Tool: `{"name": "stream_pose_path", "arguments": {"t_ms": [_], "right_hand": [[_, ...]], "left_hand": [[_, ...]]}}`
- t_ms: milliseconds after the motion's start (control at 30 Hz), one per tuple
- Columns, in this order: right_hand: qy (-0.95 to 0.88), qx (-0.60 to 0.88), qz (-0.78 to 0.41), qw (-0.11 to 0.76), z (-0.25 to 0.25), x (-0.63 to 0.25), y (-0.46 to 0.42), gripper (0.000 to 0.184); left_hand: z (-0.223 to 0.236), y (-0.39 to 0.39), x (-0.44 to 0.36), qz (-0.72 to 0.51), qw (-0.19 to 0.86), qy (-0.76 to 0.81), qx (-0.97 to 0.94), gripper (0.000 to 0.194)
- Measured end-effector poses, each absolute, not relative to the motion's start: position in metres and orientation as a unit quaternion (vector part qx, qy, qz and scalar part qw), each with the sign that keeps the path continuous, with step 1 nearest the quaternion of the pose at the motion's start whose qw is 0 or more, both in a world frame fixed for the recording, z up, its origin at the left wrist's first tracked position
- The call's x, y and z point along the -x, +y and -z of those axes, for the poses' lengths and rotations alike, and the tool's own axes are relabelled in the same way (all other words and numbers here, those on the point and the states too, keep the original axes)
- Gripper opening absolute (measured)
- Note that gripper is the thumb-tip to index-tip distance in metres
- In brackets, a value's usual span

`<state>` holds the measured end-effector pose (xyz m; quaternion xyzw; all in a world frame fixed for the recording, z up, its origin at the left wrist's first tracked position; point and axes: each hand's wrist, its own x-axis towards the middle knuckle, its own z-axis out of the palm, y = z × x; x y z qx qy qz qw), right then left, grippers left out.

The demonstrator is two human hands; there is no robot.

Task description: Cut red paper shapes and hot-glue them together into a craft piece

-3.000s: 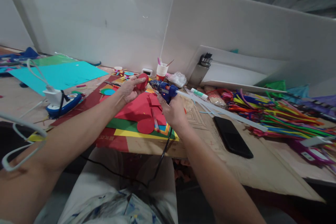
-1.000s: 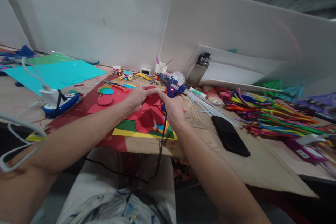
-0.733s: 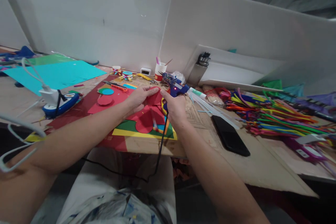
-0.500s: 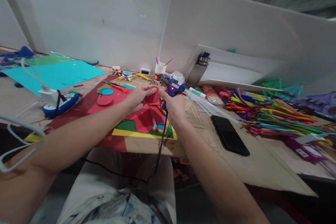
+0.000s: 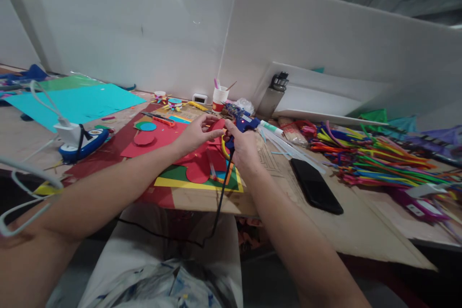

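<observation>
My left hand [image 5: 195,132] pinches a small red paper piece [image 5: 217,125] just above the table's middle. My right hand [image 5: 243,147] is wrapped round the grip of a blue glue gun [image 5: 244,124], whose red light glows and whose black cord [image 5: 220,192] drops toward my lap. My right forefinger touches the red piece from the right. Under both hands lie red paper circles [image 5: 198,172] on green and yellow sheets [image 5: 173,178].
A black phone [image 5: 316,186] lies right of my hands, beside a heap of coloured pipe cleaners [image 5: 375,159]. Behind stand a paper cup [image 5: 219,98] and a metal bottle [image 5: 271,95]. A cyan sheet [image 5: 77,100], a white charger [image 5: 68,131] and an orange cutter [image 5: 162,118] are left.
Three seconds ago the gun's nozzle was at the red piece held up. Both hands have since come lower, the gun tilted back, and my fingers now press the red piece.
</observation>
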<state>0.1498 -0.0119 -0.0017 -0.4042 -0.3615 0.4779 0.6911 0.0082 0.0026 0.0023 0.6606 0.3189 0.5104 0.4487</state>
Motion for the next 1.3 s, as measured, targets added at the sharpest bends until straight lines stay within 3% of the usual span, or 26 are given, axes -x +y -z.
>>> {"name": "stream_pose_path", "arguments": {"t_ms": [167, 500, 800, 1300], "right_hand": [[-0.4, 0.4, -0.463, 0.682, 0.0056, -0.1494, -0.0094, 0.04], [-0.389, 0.364, -0.482, 0.695, -0.0024, -0.1521, -0.0151, 0.04], [-0.432, 0.398, -0.45, 0.672, 0.0011, -0.1522, -0.0135, 0.041], [-0.451, 0.394, -0.435, 0.672, 0.0033, -0.153, -0.0118, 0.039]], "left_hand": [[0.0001, 0.0057, -0.008, -0.491, 0.551, 0.274, -0.617, 0.061], [0.0028, 0.0066, -0.006, -0.455, 0.646, 0.199, -0.58, 0.049], [0.0043, 0.0107, -0.0063, -0.473, 0.609, 0.223, -0.596, 0.048], [0.0023, 0.0107, -0.004, -0.442, 0.593, 0.241, -0.628, 0.072]]}}
